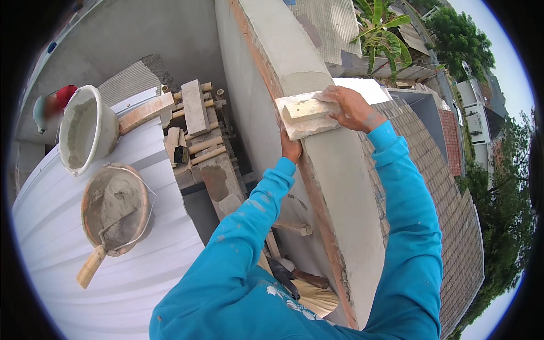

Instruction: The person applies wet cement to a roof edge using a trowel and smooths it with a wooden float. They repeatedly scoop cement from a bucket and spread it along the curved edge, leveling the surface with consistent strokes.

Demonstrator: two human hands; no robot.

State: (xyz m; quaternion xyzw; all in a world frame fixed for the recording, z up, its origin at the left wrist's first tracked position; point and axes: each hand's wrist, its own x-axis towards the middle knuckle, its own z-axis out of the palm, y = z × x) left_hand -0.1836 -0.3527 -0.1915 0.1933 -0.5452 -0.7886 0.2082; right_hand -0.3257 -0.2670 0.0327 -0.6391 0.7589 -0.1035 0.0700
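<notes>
A whitish plastering float with a pale wooden grip lies across the grey mortar-coated top of the wall. My right hand is closed around the float's right end, its fingers at the far edge and the wooden grip. Low at the float's left end, my left hand touches the wall's left edge; its fingers are mostly hidden, so their grip does not show. A reddish-brown strip runs along that edge. Smooth grey mortar covers the wall top on both sides of the float.
To my left, on white corrugated roofing, stand a mortar bucket with a wooden-handled trowel and a whitish bucket. Bamboo-and-board scaffolding lies between roofing and wall. Tiled roof slopes away right. Another person is at far left.
</notes>
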